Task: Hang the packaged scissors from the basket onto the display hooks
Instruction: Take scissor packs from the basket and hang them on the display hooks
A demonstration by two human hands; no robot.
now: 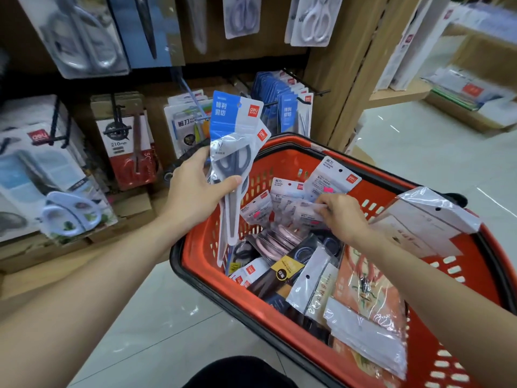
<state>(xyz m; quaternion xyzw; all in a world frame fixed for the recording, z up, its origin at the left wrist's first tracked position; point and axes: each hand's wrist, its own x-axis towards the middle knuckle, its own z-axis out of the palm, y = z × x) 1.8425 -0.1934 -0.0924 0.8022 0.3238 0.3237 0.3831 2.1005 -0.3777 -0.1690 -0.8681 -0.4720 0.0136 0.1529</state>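
Red basket [201, 247] of packaged scissors beside a shop display, both hands at work.
Brown display board [330, 79] fills the back, hung with carded scissors, and pale floor [167, 317] tiles lie below. The basket, black-rimmed, stands just beside the display, full of packs lying loosely over one another. A clear-wrapped pack [425, 219] leans on its right rim. The left hand [195, 189] holds a long pack [237, 119] with a blue-and-white card upright above the basket's far left corner, thumb curled across the front and fingers behind; a second pack seems to sit behind it. The right hand [344, 217] reaches into the basket, fingers curled, pinching small white packs [333, 177] standing near the far wall. Black hooks [307, 85] jut from the board beyond the basket, carrying blue-carded packs.
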